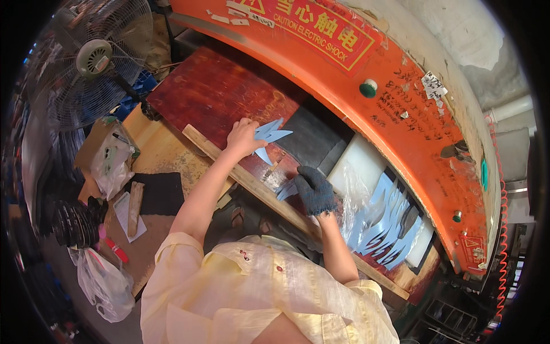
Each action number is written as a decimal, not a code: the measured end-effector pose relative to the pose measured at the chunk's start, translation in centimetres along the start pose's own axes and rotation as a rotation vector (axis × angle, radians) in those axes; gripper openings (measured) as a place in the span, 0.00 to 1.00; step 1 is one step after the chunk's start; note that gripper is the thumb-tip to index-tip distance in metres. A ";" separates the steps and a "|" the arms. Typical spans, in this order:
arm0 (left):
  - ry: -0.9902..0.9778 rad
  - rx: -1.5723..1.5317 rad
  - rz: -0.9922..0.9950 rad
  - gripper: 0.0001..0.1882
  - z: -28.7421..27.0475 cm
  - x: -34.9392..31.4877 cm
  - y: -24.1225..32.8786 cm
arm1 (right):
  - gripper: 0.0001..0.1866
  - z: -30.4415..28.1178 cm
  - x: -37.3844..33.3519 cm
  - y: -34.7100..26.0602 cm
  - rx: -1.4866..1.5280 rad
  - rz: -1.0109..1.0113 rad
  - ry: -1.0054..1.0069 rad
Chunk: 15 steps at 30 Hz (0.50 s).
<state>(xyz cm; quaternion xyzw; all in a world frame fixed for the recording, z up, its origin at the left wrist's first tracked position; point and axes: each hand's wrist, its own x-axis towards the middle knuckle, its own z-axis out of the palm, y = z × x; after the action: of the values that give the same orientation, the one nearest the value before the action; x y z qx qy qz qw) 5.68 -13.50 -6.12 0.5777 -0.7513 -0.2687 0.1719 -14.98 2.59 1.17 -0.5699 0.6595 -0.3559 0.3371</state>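
Observation:
My left hand (pixel 243 137) is bare and grips a small bunch of pale blue pointed cut pieces (pixel 269 135) above the dark red board (pixel 217 92) of the cutting press. My right hand (pixel 315 189) wears a dark knit glove and rests on the board near its front edge, its fingers on a few more blue pieces (pixel 286 189). A black sheet (pixel 312 140) lies on the board just beyond both hands.
The orange press head (pixel 401 86) arches over the board. A pile of blue cut pieces (pixel 389 221) lies on clear plastic to the right. A wooden strip (pixel 269 195) edges the board. At left stand a fan (pixel 94 57), a side table (pixel 154 149) and plastic bags (pixel 106 284).

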 end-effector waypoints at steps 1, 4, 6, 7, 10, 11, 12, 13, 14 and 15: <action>0.002 -0.216 -0.048 0.31 -0.1 -0.4 -0.2 | 0.18 0.1 0.5 -0.2 0.046 0.014 -0.004; -0.065 -0.930 -0.193 0.28 -1.0 -2.3 0.1 | 0.21 0.5 2.4 -1.2 0.173 0.144 -0.086; -0.072 -1.260 -0.203 0.25 -1.7 -4.1 1.2 | 0.21 0.8 3.6 -1.9 0.041 -0.033 -0.053; -0.055 -1.318 -0.208 0.25 -1.8 -5.0 1.9 | 0.21 0.9 4.1 -2.3 -0.026 -0.120 -0.036; -0.004 -1.546 -0.119 0.24 -1.4 -7.0 4.0 | 0.17 1.3 5.3 -3.5 -0.025 -0.055 -0.191; -0.043 -1.634 -0.195 0.25 -1.2 -7.4 4.4 | 0.17 1.4 5.4 -3.8 -0.032 -0.030 -0.247; 0.013 -1.692 -0.186 0.25 -1.0 -7.8 4.7 | 0.16 1.5 5.4 -4.1 -0.001 -0.076 -0.244; 0.039 -1.757 -0.153 0.25 -0.7 -8.0 4.9 | 0.15 1.5 5.2 -4.3 0.027 -0.120 -0.225; 0.090 -1.764 -0.208 0.25 -0.5 -8.2 4.9 | 0.14 1.6 5.0 -4.3 0.050 -0.159 -0.231; 0.110 -1.775 -0.233 0.25 -0.3 -8.3 4.9 | 0.12 1.6 4.7 -4.3 0.027 -0.147 -0.203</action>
<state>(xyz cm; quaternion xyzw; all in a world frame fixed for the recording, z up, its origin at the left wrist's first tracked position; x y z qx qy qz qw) 4.31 -4.71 -2.51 0.3169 -0.1943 -0.7383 0.5628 -11.96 -2.64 3.80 -0.6451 0.5735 -0.3291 0.3830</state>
